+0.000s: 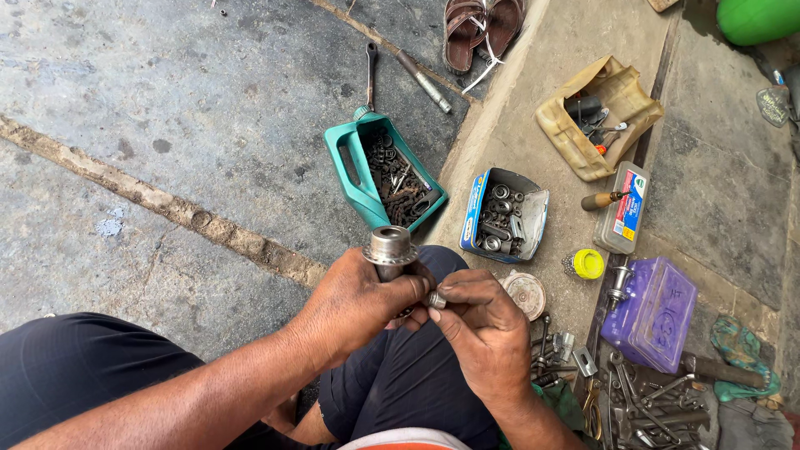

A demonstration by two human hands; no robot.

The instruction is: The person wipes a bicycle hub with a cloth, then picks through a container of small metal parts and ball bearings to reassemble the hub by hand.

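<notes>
The left hand (354,304) is wrapped tight around a metal hub (390,250) standing up over the knees. The right hand (483,329) pinches a small nut (437,299) touching the hub's right side.

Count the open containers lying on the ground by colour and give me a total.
Teal cut-open jug of rusty hardware: 1
Blue-and-white carton of bearings and nuts: 1
Tan pouch of tools: 1
Purple box: 1
Total: 4
</notes>
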